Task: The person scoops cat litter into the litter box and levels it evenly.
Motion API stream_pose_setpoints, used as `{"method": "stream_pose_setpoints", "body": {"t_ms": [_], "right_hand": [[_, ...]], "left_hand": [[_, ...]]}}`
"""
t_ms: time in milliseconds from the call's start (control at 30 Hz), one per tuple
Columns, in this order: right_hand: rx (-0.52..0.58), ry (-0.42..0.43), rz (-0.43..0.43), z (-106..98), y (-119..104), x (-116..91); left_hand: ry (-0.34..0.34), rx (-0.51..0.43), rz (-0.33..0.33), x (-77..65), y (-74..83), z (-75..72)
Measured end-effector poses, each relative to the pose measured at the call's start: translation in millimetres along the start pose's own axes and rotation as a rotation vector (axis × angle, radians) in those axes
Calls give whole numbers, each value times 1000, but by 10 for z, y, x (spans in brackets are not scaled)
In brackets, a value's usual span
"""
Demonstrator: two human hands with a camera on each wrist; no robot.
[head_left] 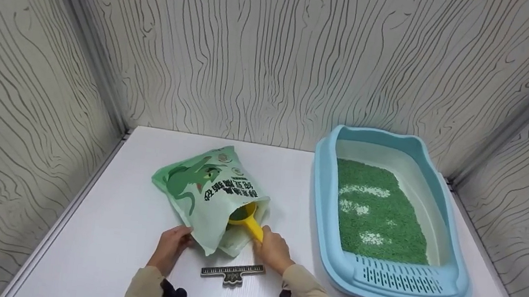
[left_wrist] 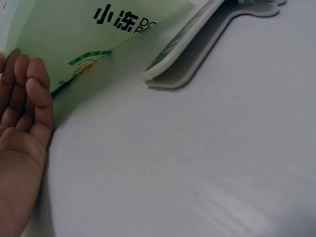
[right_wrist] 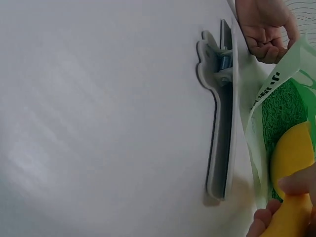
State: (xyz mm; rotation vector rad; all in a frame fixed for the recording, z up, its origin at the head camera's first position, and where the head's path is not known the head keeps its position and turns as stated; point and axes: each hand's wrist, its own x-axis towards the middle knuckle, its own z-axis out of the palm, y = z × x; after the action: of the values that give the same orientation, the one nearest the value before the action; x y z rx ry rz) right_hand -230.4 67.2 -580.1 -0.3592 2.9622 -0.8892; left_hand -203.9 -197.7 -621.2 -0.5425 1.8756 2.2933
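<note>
A green bag of cat litter (head_left: pixel 211 187) lies on its side on the table, its mouth facing me. My left hand (head_left: pixel 171 247) pinches the bag's edge at the left of the mouth; the left wrist view shows its curled fingers (left_wrist: pixel 39 91) against the green film. In my right hand (head_left: pixel 276 250) is the handle of a yellow scoop (head_left: pixel 252 226). The scoop's bowl (right_wrist: pixel 294 150) is inside the mouth, against green pellets (right_wrist: pixel 281 108). The bag's film hides part of the bowl in the head view.
A dark ruler-patterned clip (head_left: pixel 232 273) lies on the table (head_left: pixel 115 211) just in front of the bag's mouth. To the right stands a blue litter box (head_left: pixel 322 208) holding green litter (head_left: pixel 380 219) with white patches. Wood-grain panels (head_left: pixel 254 59) enclose the back and sides.
</note>
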Motion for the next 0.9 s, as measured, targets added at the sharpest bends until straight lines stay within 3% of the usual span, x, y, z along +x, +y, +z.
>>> {"method": "stream_pose_setpoints", "body": {"t_ms": [333,600,900], "right_hand": [[100,-20,71,6,49,52],[77,77,100,40,63,72],[63,96,113,37,101,37]], "left_hand": [[-19,10,18,-10,-9,-9],[-12,-5,-1,22,-12,-6],[-13,5,10,5,10,8]]}}
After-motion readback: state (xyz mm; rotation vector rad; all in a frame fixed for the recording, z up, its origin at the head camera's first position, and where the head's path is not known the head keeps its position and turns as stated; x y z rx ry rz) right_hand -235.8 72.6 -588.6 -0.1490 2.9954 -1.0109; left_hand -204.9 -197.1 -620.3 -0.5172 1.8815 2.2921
